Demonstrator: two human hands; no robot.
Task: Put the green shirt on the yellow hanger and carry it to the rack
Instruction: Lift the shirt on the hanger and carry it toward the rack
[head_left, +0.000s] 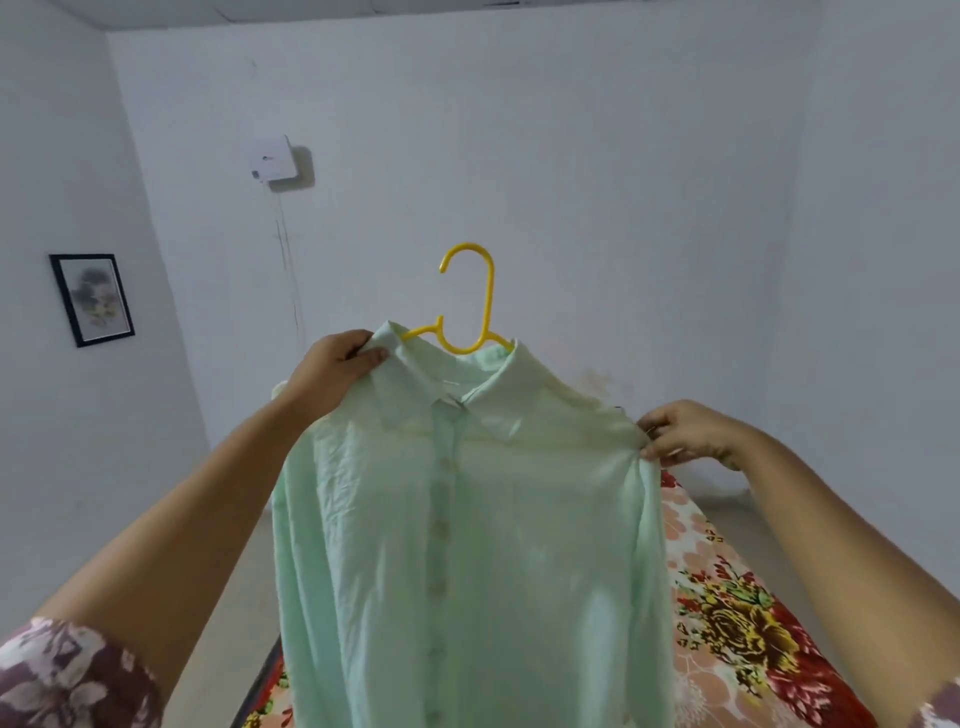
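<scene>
A pale green button-up shirt (467, 545) hangs in front of me, held up in the air. The yellow hanger (480, 301) sits inside its collar, with the hook and neck showing above; the hanger's arms are hidden under the cloth. My left hand (332, 366) pinches the shirt's left collar and shoulder. My right hand (685, 434) pinches the cloth at the shirt's right shoulder seam. The shirt's front is buttoned and its lower part runs out of the bottom of the view.
A bed with a floral cover (743, 623) lies below and to the right, behind the shirt. White walls surround me, with a framed picture (92, 299) on the left wall and a white box (275, 158) with a hanging cable on the far wall. No rack is in sight.
</scene>
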